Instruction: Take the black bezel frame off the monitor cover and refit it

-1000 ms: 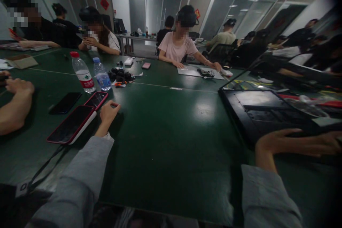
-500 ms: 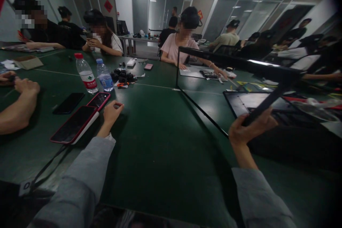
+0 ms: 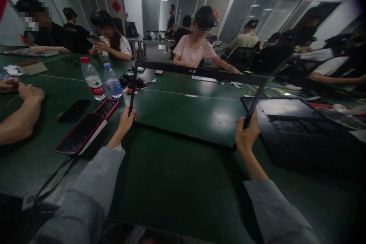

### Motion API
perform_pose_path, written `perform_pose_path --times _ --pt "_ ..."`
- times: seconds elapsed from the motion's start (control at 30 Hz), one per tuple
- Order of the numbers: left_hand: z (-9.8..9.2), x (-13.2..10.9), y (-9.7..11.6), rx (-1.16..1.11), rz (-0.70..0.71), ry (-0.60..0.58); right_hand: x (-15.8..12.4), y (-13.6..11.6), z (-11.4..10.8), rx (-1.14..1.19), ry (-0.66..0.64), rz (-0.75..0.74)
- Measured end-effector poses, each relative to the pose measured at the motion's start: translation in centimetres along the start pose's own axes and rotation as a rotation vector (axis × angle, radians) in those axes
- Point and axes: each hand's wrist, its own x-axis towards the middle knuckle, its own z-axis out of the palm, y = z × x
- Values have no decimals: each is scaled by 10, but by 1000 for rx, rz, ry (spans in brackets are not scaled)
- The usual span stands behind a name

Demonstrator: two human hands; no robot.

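Note:
A thin black rectangular screen bezel (image 3: 171,67) with an LG logo on its wide bar stands raised over the green table. Through its hollow middle the tabletop shows. My left hand (image 3: 125,122) is closed on its left side bar, some fingertips showing on the inner side. On the opposite bar, my right hand (image 3: 247,134) is wrapped near the lower corner. Right of that hand lies a large dark panel (image 3: 311,129) with a lighter sheet-like area at its far end. Left of my left hand are two red-edged phones (image 3: 82,132), partly overlapping.
A red-capped bottle (image 3: 93,81) and a blue-capped bottle (image 3: 112,81) stand on the green table (image 3: 177,190). Dark small parts (image 3: 133,81) lie beside them. A black phone (image 3: 74,111) is near a co-worker's arm (image 3: 21,122). Another person (image 3: 194,47) sits across.
The bezel has swung left and now faces me squarely. My left hand, free before, has taken hold of its left bar. My right hand has moved slightly left with it.

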Motion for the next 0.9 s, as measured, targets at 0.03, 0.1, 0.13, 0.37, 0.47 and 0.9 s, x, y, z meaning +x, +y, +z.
perform_pose_path --times 0.03,0.1,0.13,0.37,0.47,0.9 --pt "-1 0 -1 9 -10 18 0 4 3 -2 -19 22" --pt "-2 1 -4 60 -41 55 -1 16 10 18 -88 63" --pt "-3 2 -5 100 -62 73 -3 24 14 36 -140 88" --pt "-7 -1 -1 308 -147 100 -14 74 44 257 -468 200" --pt "-9 -6 3 456 -126 84 -16 77 46 206 -483 147" --pt "-7 -15 4 769 -56 65 -22 63 44 -219 -420 134"
